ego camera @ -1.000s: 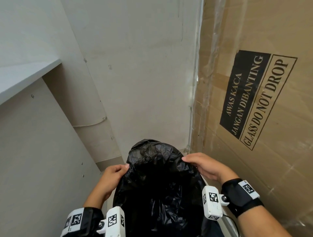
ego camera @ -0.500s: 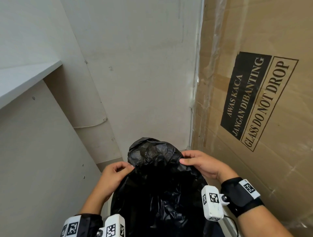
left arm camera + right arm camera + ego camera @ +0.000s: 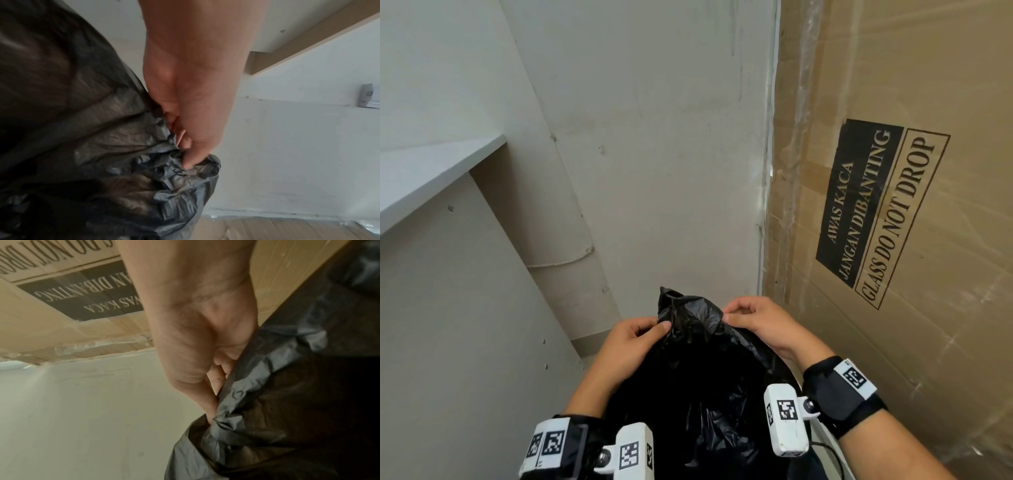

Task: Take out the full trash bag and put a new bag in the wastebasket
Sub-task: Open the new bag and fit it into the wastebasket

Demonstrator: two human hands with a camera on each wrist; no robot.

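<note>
A black trash bag [image 3: 698,370] rises at the bottom centre of the head view, its crumpled top gathered between my hands. My left hand [image 3: 645,330] pinches the bag's left top edge; in the left wrist view the left hand [image 3: 185,155] has its fingers curled into the bunched plastic [image 3: 174,175]. My right hand [image 3: 732,313] pinches the right top edge, and in the right wrist view the right hand [image 3: 213,402] grips a fold of the bag [image 3: 257,402]. A pale sliver of the wastebasket rim [image 3: 825,442] shows under my right wrist; the rest is hidden.
A tall cardboard box [image 3: 893,222] printed "GLASS DO NOT DROP" stands close on the right. A white shelf [image 3: 431,174] juts out at upper left above a pale panel [image 3: 465,342]. A plain wall [image 3: 654,154] closes the corner behind the bag.
Both hands have moved inward toward each other and slightly up, gathering the bag's top into a narrower bunch. The bag's mouth was wider a second ago.
</note>
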